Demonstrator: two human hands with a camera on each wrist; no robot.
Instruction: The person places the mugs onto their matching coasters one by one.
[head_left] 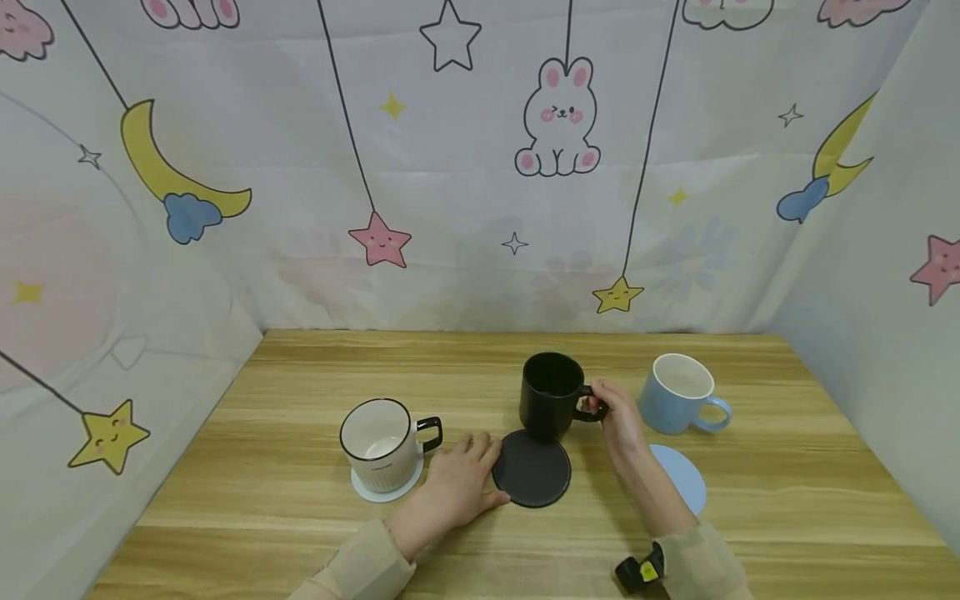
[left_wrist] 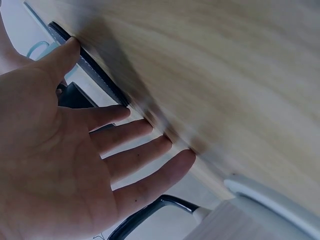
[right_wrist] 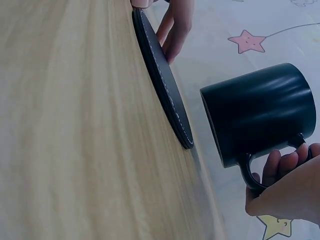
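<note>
My right hand [head_left: 618, 417] grips the handle of a black mug [head_left: 543, 404], which is upright and overlaps the far edge of the black round coaster [head_left: 532, 479] in the head view. A gap shows between the mug's base and the table in the right wrist view. Stitching runs along the rim of that coaster. My left hand [head_left: 459, 483] lies at the coaster's left side, thumb and forefinger touching its edge, the other fingers extended with fingertips on the table. Left of that hand, a white mug [head_left: 378, 442] with a black rim and handle stands on a pale coaster [head_left: 385, 498].
A light blue mug [head_left: 677, 396] stands at the back right, its handle pointing right. In front of it lies a light blue coaster [head_left: 684, 479], partly behind my right forearm. A patterned cloth [head_left: 465, 183] hangs behind the wooden table [head_left: 420, 358] and at both sides.
</note>
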